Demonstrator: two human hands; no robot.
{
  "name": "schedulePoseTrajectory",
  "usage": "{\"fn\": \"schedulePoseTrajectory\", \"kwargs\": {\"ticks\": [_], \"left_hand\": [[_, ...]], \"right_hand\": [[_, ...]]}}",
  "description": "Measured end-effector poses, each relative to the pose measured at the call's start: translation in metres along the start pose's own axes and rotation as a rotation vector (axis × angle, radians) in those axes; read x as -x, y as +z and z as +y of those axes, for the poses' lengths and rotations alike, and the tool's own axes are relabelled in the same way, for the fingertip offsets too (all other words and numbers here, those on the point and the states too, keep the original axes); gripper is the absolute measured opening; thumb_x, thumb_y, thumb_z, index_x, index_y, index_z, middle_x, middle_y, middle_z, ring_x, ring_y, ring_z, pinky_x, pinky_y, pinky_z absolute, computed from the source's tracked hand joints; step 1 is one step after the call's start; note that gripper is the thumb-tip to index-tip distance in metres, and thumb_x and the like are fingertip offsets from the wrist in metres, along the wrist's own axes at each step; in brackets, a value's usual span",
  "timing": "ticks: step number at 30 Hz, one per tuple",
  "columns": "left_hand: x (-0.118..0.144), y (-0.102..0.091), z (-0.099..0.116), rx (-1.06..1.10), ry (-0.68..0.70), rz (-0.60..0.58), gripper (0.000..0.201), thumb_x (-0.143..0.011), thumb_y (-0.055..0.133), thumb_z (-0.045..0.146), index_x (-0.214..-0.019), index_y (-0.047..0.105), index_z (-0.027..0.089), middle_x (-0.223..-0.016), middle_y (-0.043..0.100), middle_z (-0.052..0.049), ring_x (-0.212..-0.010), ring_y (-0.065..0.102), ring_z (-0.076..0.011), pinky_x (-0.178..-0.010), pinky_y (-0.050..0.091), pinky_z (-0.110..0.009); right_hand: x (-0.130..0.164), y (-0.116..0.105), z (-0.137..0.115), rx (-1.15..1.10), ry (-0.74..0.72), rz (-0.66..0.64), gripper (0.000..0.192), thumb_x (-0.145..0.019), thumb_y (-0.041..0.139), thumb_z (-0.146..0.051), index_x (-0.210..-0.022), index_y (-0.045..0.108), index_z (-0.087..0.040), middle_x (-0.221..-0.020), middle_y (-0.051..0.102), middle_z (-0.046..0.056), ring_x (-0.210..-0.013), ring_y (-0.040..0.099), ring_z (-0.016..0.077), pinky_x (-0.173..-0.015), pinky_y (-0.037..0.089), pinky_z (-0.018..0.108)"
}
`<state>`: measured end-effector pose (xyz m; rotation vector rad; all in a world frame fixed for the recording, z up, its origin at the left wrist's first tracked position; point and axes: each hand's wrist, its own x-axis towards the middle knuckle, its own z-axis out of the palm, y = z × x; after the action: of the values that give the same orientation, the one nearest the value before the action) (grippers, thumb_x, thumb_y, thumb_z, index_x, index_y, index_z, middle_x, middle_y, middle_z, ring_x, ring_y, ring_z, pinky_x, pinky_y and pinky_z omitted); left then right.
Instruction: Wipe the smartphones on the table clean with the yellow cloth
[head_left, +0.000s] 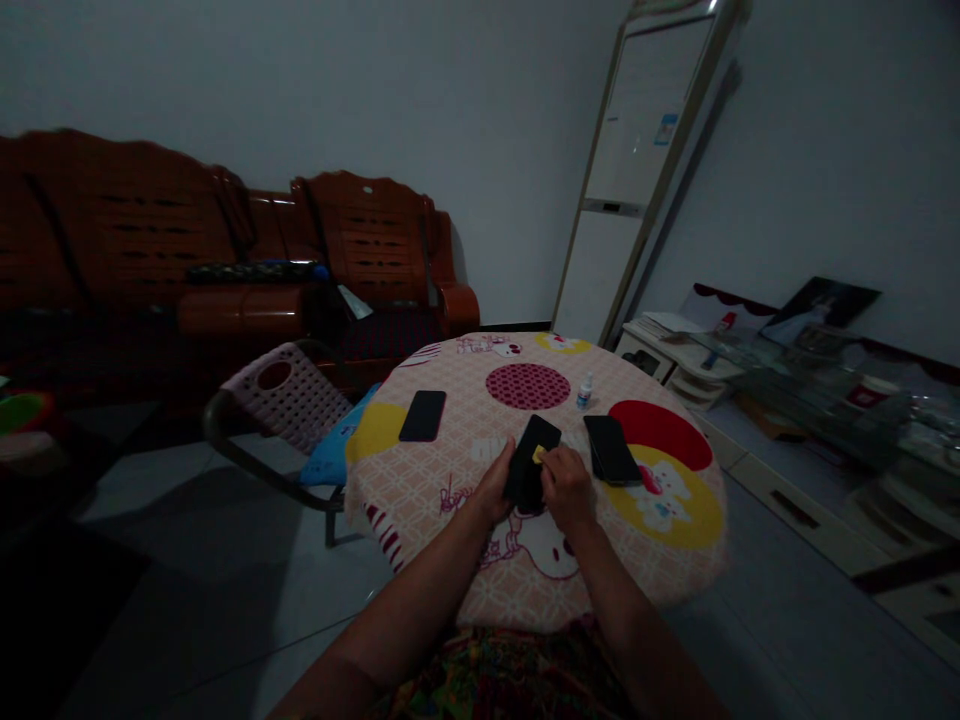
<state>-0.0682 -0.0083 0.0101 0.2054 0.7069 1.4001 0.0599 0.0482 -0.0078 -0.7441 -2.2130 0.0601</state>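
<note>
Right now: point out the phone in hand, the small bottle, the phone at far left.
held phone point(534, 452), head view, upper screen
small bottle point(585, 392), head view, body
left phone point(423, 415), head view, screen centre

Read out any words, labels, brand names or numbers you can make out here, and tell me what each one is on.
No text here reads clearly.
Tablecloth: pink lettering near the far edge and beside the left hand, too blurred to read.
Small bottle: label too small.
Tall white unit: blue sticker, unreadable.
Phone in both hands, with the right hand at a yellow patch: no text visible.
</note>
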Motion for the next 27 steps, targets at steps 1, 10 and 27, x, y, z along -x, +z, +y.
{"fn": "schedulePoseTrajectory", "kwargs": {"ticks": [1, 10, 27], "left_hand": [[0.000, 0.000, 0.000, -0.005, -0.005, -0.007, 0.060, -0.094, 0.034, 0.057, -0.105, 0.064, 0.006, -0.086, 0.072, -0.014, -0.069, 0.069, -0.0205, -0.062, 0.056, -0.028], [0.002, -0.004, -0.003, -0.242, -0.097, -0.239, 0.072, -0.089, 0.028, 0.068, -0.116, 0.059, 0.010, -0.085, 0.070, -0.016, -0.060, 0.068, -0.0234, -0.054, 0.055, -0.035], [-0.003, 0.000, -0.003, -0.216, 0.016, -0.040, 0.070, -0.088, 0.029, 0.071, -0.095, 0.066, 0.013, -0.068, 0.066, -0.006, -0.059, 0.062, -0.0157, -0.057, 0.046, -0.023]], "right_hand": [[0.000, 0.001, 0.002, 0.001, 0.005, 0.012, 0.026, -0.088, 0.045, -0.011, -0.103, 0.064, -0.019, -0.091, 0.058, 0.007, -0.091, 0.050, 0.0202, -0.083, 0.044, 0.032], [-0.017, 0.000, 0.025, 0.030, 0.142, 0.233, 0.029, -0.092, 0.040, -0.014, -0.105, 0.065, -0.018, -0.087, 0.056, 0.008, -0.084, 0.049, 0.0214, -0.077, 0.043, 0.035], [-0.012, -0.001, -0.007, -0.012, -0.041, 0.080, 0.027, -0.093, 0.041, -0.013, -0.106, 0.064, -0.018, -0.090, 0.058, 0.008, -0.091, 0.050, 0.0214, -0.082, 0.043, 0.035]]}}
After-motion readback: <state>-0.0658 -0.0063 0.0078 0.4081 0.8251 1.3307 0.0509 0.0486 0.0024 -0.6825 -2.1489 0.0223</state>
